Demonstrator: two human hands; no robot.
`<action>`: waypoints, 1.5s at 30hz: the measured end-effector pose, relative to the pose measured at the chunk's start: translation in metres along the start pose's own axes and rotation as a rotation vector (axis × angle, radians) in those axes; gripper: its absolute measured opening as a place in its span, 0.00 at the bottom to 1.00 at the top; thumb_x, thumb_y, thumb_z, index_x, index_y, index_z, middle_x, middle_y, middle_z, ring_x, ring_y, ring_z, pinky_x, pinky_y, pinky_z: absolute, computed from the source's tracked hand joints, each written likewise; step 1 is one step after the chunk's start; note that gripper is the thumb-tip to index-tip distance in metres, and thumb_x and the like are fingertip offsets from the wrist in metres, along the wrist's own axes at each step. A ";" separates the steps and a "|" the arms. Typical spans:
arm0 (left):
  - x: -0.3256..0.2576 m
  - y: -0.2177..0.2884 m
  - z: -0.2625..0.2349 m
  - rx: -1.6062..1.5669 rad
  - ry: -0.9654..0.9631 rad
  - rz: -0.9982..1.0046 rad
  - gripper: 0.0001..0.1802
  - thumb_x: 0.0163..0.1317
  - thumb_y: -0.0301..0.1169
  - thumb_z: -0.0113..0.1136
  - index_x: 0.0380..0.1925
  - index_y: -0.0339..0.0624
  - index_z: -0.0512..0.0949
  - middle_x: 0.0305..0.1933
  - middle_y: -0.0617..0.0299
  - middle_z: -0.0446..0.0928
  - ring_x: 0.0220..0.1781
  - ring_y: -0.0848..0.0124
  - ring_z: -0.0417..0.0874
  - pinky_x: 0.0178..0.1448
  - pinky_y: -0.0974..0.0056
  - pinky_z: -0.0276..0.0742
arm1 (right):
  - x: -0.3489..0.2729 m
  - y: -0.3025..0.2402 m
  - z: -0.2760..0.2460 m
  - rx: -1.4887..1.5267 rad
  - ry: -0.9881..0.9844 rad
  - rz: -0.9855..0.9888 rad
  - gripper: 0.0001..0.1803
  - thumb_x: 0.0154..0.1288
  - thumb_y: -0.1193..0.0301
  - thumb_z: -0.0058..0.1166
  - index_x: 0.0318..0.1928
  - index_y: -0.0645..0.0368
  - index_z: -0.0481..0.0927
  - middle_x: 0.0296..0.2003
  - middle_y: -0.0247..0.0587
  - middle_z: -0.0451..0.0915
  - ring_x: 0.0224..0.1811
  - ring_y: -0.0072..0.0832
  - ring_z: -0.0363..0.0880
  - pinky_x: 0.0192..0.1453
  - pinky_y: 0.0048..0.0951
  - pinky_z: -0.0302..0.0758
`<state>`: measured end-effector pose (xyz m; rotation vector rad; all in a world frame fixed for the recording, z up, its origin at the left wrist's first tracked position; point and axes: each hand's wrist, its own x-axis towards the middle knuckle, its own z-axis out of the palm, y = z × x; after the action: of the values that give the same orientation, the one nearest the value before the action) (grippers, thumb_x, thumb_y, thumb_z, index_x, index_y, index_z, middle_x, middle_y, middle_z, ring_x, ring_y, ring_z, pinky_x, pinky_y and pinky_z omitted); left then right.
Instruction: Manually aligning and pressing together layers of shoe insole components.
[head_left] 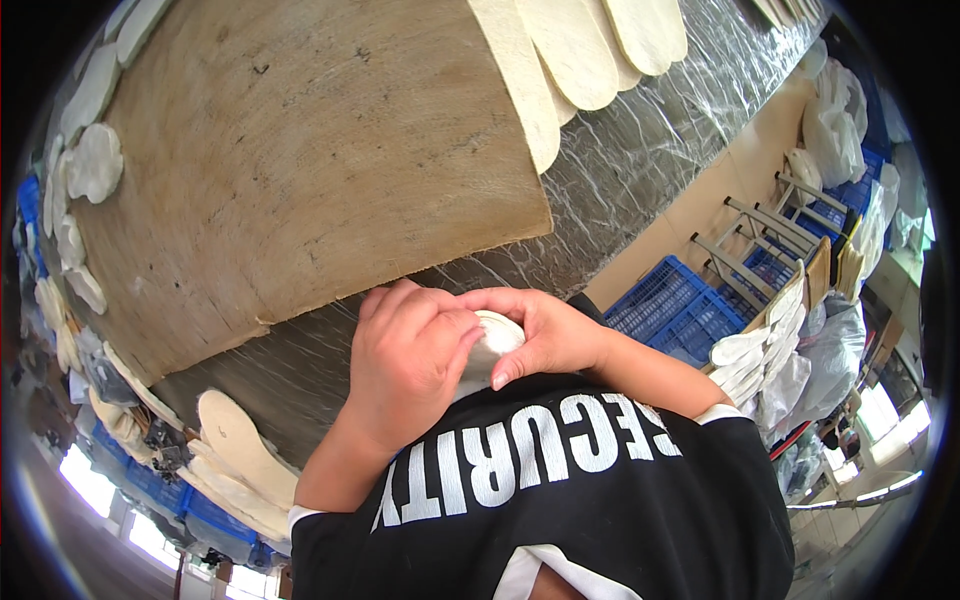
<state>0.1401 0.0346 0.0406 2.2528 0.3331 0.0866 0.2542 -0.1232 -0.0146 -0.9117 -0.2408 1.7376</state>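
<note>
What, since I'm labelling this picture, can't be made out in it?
In the head view:
White piece: full outline, covered by the left fingers and right fingers.
Brown board: far end, cut off by the upper edge.
Cream pieces at top: far ends, cut off there too.
Plastic bag at right: contents, too small and blurred.

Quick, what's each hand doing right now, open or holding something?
Left hand: closed, gripping the left side of a white rounded piece.
Right hand: curled closed, holding the same piece's right side.
</note>
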 end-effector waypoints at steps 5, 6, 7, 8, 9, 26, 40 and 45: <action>0.000 0.002 -0.005 0.082 -0.100 0.009 0.10 0.47 0.22 0.67 0.29 0.42 0.76 0.33 0.61 0.76 0.35 0.59 0.76 0.42 0.56 0.68 | 0.007 0.007 0.006 0.227 -0.076 0.020 0.45 0.50 0.73 0.75 0.68 0.60 0.65 0.56 0.36 0.75 0.58 0.23 0.72 0.62 0.28 0.71; 0.000 0.002 -0.005 0.085 -0.126 0.043 0.10 0.48 0.21 0.65 0.30 0.42 0.75 0.34 0.60 0.76 0.36 0.58 0.75 0.43 0.56 0.68 | 0.009 0.009 0.005 0.232 -0.073 0.010 0.45 0.50 0.73 0.75 0.68 0.60 0.65 0.56 0.36 0.75 0.58 0.23 0.72 0.62 0.28 0.71; 0.000 0.002 -0.004 0.088 -0.134 0.052 0.10 0.48 0.21 0.65 0.30 0.42 0.75 0.34 0.60 0.76 0.36 0.58 0.75 0.43 0.56 0.68 | 0.011 0.012 0.002 0.137 -0.083 -0.028 0.42 0.51 0.73 0.74 0.66 0.59 0.67 0.54 0.35 0.76 0.57 0.23 0.73 0.61 0.27 0.71; -0.001 0.002 -0.002 0.103 -0.117 0.080 0.10 0.50 0.21 0.64 0.32 0.41 0.73 0.35 0.59 0.75 0.36 0.58 0.75 0.43 0.55 0.68 | 0.014 0.013 0.000 0.046 -0.103 -0.062 0.39 0.51 0.73 0.74 0.64 0.58 0.69 0.52 0.34 0.77 0.55 0.23 0.74 0.60 0.27 0.71; -0.002 0.001 0.000 0.116 -0.100 0.109 0.11 0.52 0.21 0.63 0.33 0.41 0.72 0.35 0.57 0.74 0.37 0.57 0.74 0.43 0.55 0.69 | 0.016 0.013 -0.001 0.054 -0.106 -0.069 0.39 0.51 0.73 0.74 0.64 0.58 0.69 0.52 0.34 0.77 0.55 0.23 0.74 0.60 0.27 0.71; -0.008 -0.014 0.014 -0.435 -0.017 -0.341 0.03 0.58 0.19 0.60 0.29 0.35 0.75 0.37 0.57 0.80 0.36 0.69 0.79 0.45 0.66 0.75 | 0.005 -0.002 -0.001 -0.431 0.225 -0.238 0.17 0.60 0.64 0.67 0.43 0.62 0.78 0.32 0.42 0.82 0.35 0.31 0.82 0.41 0.33 0.77; -0.015 -0.016 0.020 -0.891 -0.125 -0.648 0.06 0.57 0.21 0.68 0.34 0.36 0.82 0.31 0.65 0.82 0.32 0.80 0.79 0.38 0.72 0.76 | -0.005 0.004 -0.008 -0.375 0.245 -0.189 0.12 0.63 0.66 0.64 0.34 0.64 0.80 0.25 0.38 0.79 0.29 0.20 0.75 0.35 0.27 0.73; -0.018 -0.034 0.023 -1.032 -0.142 -0.624 0.05 0.58 0.22 0.68 0.34 0.35 0.82 0.32 0.65 0.82 0.33 0.79 0.79 0.39 0.72 0.75 | -0.012 -0.006 -0.002 -0.578 0.189 -0.264 0.21 0.54 0.65 0.73 0.41 0.66 0.80 0.29 0.37 0.81 0.33 0.18 0.78 0.39 0.24 0.75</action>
<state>0.1194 0.0331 0.0007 1.0691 0.7033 -0.1926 0.2614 -0.1320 -0.0072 -1.3818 -0.7293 1.3410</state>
